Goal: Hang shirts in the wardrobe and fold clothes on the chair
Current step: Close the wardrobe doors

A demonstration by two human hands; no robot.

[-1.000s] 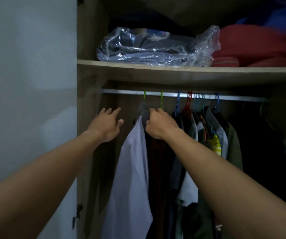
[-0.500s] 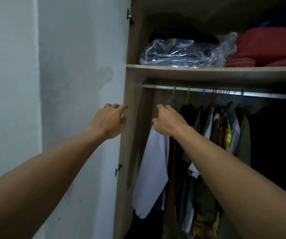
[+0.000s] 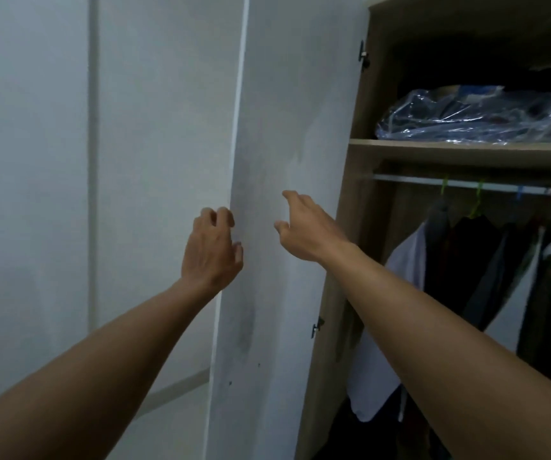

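1. Left hand (image 3: 212, 247): its grip curls round the free edge of the wardrobe door (image 3: 284, 127).
2. Right hand (image 3: 307, 227): grip loose, fingers spread, empty, before the door's face.
3. White shirt (image 3: 406, 260), right of the door on the rail (image 3: 426, 179): likely light and limp; take it by the hanger (image 3: 445, 186).

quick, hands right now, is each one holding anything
Left hand: fingers curled round the edge of the tall white wardrobe door.
Right hand: open, holding nothing.
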